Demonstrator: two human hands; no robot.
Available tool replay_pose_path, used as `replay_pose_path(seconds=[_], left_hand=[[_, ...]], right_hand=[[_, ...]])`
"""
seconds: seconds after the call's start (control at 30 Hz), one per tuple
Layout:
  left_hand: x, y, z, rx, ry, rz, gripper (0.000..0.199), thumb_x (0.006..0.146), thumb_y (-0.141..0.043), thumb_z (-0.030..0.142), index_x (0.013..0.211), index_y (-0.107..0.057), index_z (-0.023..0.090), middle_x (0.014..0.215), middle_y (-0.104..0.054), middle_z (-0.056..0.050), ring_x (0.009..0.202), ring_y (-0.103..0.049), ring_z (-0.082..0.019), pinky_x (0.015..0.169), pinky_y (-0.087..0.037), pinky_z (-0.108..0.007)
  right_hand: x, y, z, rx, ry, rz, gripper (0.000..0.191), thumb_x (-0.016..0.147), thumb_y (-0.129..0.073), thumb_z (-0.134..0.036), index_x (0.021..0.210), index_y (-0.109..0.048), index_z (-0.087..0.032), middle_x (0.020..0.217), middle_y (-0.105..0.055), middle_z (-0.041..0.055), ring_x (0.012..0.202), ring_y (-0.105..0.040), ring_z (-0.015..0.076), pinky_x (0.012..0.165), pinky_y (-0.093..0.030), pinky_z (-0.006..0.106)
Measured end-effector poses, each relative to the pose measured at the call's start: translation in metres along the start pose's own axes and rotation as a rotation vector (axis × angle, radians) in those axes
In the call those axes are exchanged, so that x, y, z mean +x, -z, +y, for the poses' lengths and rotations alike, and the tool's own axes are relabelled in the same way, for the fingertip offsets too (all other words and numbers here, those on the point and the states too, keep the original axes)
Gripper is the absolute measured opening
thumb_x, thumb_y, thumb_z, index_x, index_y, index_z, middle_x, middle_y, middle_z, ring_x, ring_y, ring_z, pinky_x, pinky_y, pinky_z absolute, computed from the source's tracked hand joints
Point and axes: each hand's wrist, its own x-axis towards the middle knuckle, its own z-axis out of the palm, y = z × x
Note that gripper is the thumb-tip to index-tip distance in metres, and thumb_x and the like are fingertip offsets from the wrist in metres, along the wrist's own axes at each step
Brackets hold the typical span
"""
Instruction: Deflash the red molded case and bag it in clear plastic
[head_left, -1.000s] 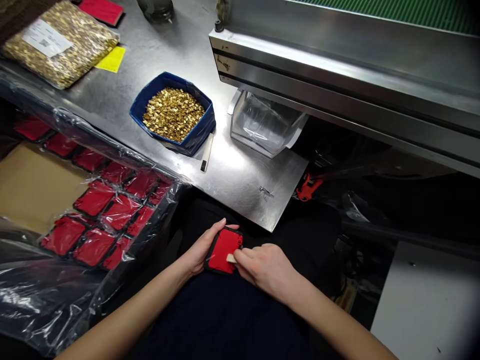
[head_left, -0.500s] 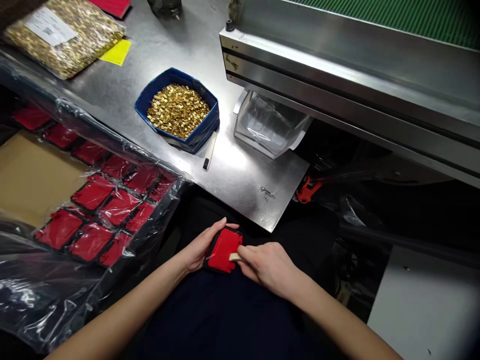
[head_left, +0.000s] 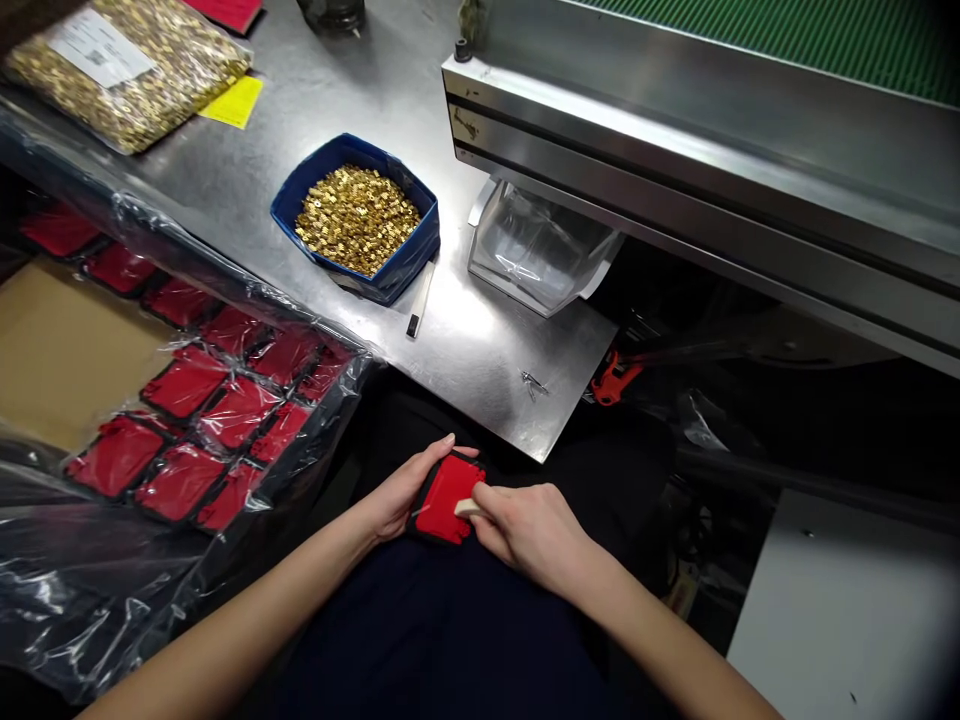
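Over my lap, my left hand (head_left: 405, 495) grips a flat red part with a black border (head_left: 444, 497), thumb along its upper left edge. My right hand (head_left: 529, 525) is closed round a short pale stick-like tool (head_left: 468, 508), whose end rests at the red face near its right edge. The rest of that tool is hidden in my fingers. Ahead on the metal table (head_left: 487, 370) stands a blue bin (head_left: 364, 285) of small gold-coloured metal pieces (head_left: 358, 218). A pale-handled brush-like tool (head_left: 421, 300) lies beside the bin.
Left, a plastic-lined box (head_left: 360, 375) holds several similar red parts (head_left: 240, 410) and brown cardboard (head_left: 75, 350). A bag of gold pieces (head_left: 142, 70) lies at the back left. A clear-lined tray (head_left: 536, 250) sits below the conveyor's metal frame (head_left: 637, 170). Small metal bits (head_left: 534, 384) lie near the table corner.
My right hand has shifted very slightly left with the pale tool, which is now angled a little differently on the red part. My left hand keeps its hold.
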Motion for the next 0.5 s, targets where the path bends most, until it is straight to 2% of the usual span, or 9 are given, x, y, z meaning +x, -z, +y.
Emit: replay_pose_path(seconds=[0.3, 0.43, 0.5], left_hand=[[-0.0001, -0.0006, 0.0012, -0.030, 0.016, 0.001, 0.058, 0.090, -0.062, 0.063, 0.125, -0.069, 0.017, 0.107, -0.079, -0.015, 0.085, -0.076, -0.026, 0.068, -0.062, -0.032], [0.0002, 0.0007, 0.0013, -0.052, 0.026, -0.003, 0.057, 0.090, -0.063, 0.062, 0.125, -0.069, 0.017, 0.106, -0.079, -0.015, 0.083, -0.076, -0.026, 0.069, -0.063, -0.034], [0.0002, 0.0015, 0.0012, -0.058, 0.028, -0.010, 0.057, 0.090, -0.062, 0.062, 0.125, -0.069, 0.017, 0.107, -0.079, -0.015, 0.084, -0.076, -0.026, 0.069, -0.063, -0.033]], right_hand=[[0.0035, 0.0030, -0.0008, -0.023, 0.006, -0.028, 0.013, 0.103, -0.050, -0.035, 0.094, -0.052, -0.026, 0.085, -0.074, -0.0063, 0.063, -0.063, 0.0115, 0.056, -0.017, 0.030], [0.0050, 0.0057, -0.0027, -0.048, -0.034, -0.017, 0.022, 0.106, -0.044, -0.039, 0.091, -0.052, -0.025, 0.085, -0.074, -0.0046, 0.066, -0.065, 0.0121, 0.056, -0.017, 0.031], [0.0056, 0.0079, -0.0036, -0.043, -0.013, -0.039, 0.020, 0.106, -0.046, -0.038, 0.092, -0.052, -0.025, 0.086, -0.074, -0.0053, 0.067, -0.065, 0.0122, 0.056, -0.017, 0.030]])
